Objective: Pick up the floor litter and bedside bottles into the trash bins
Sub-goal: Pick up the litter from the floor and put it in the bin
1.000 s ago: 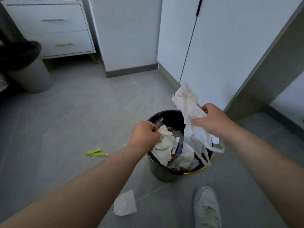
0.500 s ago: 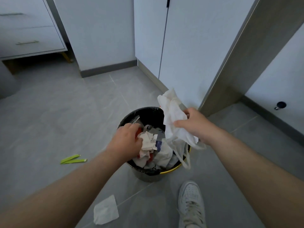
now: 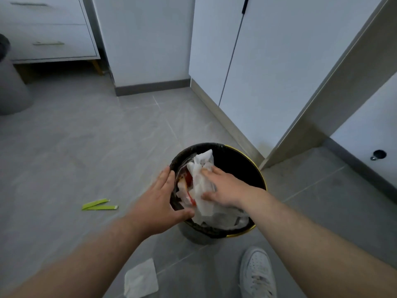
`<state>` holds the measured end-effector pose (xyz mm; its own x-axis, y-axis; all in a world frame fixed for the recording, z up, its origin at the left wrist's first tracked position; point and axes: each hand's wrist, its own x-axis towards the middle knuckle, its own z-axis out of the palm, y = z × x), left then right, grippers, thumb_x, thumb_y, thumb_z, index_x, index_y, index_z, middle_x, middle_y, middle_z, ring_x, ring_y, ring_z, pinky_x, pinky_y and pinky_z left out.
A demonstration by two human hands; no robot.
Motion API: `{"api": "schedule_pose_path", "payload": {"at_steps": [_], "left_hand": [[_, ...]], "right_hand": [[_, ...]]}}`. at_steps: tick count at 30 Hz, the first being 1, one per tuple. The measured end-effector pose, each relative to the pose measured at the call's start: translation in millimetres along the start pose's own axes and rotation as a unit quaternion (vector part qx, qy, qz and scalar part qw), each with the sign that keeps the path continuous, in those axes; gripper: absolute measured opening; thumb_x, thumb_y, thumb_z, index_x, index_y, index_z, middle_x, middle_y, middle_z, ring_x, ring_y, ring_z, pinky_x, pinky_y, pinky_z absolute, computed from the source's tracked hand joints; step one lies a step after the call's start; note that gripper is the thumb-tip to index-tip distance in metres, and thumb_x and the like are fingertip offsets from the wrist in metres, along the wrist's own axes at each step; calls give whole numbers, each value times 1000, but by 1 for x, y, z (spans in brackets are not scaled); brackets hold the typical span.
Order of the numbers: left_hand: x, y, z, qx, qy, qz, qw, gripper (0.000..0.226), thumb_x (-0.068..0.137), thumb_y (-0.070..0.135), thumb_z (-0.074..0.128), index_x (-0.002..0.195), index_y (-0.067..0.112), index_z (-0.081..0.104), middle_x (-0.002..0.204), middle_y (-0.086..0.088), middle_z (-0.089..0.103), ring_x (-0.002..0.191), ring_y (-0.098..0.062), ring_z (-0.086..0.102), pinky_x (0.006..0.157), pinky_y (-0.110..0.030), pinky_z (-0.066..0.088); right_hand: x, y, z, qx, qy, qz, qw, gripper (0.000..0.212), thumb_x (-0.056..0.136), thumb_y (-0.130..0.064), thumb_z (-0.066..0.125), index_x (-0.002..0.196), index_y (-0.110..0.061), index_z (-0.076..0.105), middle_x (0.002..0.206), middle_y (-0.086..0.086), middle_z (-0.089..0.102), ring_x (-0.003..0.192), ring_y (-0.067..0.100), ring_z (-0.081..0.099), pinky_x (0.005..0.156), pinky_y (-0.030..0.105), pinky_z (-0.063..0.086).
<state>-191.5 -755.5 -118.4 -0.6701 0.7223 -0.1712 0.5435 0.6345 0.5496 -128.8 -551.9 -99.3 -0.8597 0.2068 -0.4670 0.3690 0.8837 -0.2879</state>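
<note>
A black trash bin (image 3: pixel 234 160) with a yellow rim stands on the grey floor, stuffed with white paper and a red wrapper. My right hand (image 3: pixel 223 186) presses flat on a white plastic bag (image 3: pixel 203 175) inside the bin, fingers spread. My left hand (image 3: pixel 160 203) rests on the bin's left rim, fingers straight along the outside and thumb over the edge. A green wrapper strip (image 3: pixel 98 205) lies on the floor left of the bin. A white tissue (image 3: pixel 140 278) lies on the floor in front of it.
A white bedside drawer unit (image 3: pixel 47 31) stands at the back left. A grey bin (image 3: pixel 12 91) with a dark liner sits at the far left. White wardrobe doors (image 3: pixel 257 61) and a door frame (image 3: pixel 335 100) close off the right. A white shoe (image 3: pixel 256 274) is just below the bin.
My right hand has lowered the white bag from above the rim into the bin and now presses it down. My left hand has let go of the paper and moved onto the rim.
</note>
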Motion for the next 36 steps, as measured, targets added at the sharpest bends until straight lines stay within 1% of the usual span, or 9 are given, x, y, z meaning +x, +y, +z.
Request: {"api": "schedule_pose_path", "payload": {"at_steps": [6, 11, 13, 16, 20, 23, 28, 31, 36], "left_hand": [[3, -10, 9, -14, 25, 17, 999, 118, 69, 69, 62, 151, 20, -8, 158, 7, -21, 145, -6, -16, 119, -27, 2], [2, -7, 6, -14, 16, 5, 1000, 116, 70, 69, 60, 151, 21, -8, 158, 6, -22, 144, -8, -20, 119, -27, -2], [-5, -4, -1, -13, 14, 1, 1000, 110, 73, 73, 51, 151, 23, -7, 158, 5, -22, 145, -11, -19, 117, -28, -2], [-31, -10, -19, -55, 67, -4, 996, 101, 67, 87, 19, 151, 32, 3, 159, 7, -15, 147, -12, -6, 114, -25, 5], [-81, -46, -43, -90, 116, -45, 988, 82, 79, 74, 23, 150, 32, 14, 157, 14, 0, 147, -10, 4, 112, -22, 8], [-118, -84, -56, -72, 117, -103, 985, 72, 87, 60, 34, 150, 29, 17, 160, 7, 4, 147, -11, 7, 115, -26, 10], [-174, -148, -41, -104, 173, -255, 946, 52, 96, 29, 48, 142, 9, 38, 154, -13, 29, 144, -24, 24, 118, -35, 16], [-207, -178, -10, -130, 181, -376, 899, 50, 96, 28, 49, 136, -2, 44, 143, -23, 43, 135, -35, 36, 112, -42, 26], [-252, -215, 46, -113, 78, -545, 827, 50, 82, 36, 57, 119, 3, 52, 127, -23, 51, 117, -39, 50, 97, -43, 43]], "right_hand": [[34, -6, 52, -72, -92, 74, 990, 97, 79, -58, 57, 153, -32, -1, 161, 12, 4, 144, 38, 17, 116, 49, 22], [26, -6, 47, -55, -73, 74, 993, 99, 77, -60, 59, 150, -40, -5, 161, 9, 0, 146, 37, 12, 116, 53, 21], [16, -11, 31, -92, -48, 58, 993, 95, 76, -65, 55, 149, -39, -1, 161, 9, 3, 146, 35, 9, 115, 54, 18], [-2, -27, 1, -98, -35, 43, 994, 90, 79, -63, 55, 152, -35, 9, 162, 7, 7, 147, 33, 9, 116, 51, 18], [-24, -61, -31, -48, 11, -8, 999, 70, 88, -41, 59, 149, -23, 29, 157, 11, 22, 142, 31, 27, 113, 37, 28], [-39, -97, -35, 4, 79, -55, 995, 58, 86, -46, 61, 138, -22, 46, 142, 3, 46, 129, 20, 45, 107, 33, 37], [-44, -159, -1, 113, 83, -124, 982, 62, 82, -53, 65, 134, -20, 52, 133, -2, 55, 115, 11, 53, 94, 24, 39], [-27, -181, 49, 147, 36, -118, 981, 54, 84, -49, 65, 128, -18, 57, 125, 0, 60, 105, 12, 56, 91, 25, 43], [6, -177, 152, 57, -65, -71, 994, 47, 89, -32, 60, 133, -14, 53, 133, 9, 57, 117, 24, 56, 94, 26, 41]]}}
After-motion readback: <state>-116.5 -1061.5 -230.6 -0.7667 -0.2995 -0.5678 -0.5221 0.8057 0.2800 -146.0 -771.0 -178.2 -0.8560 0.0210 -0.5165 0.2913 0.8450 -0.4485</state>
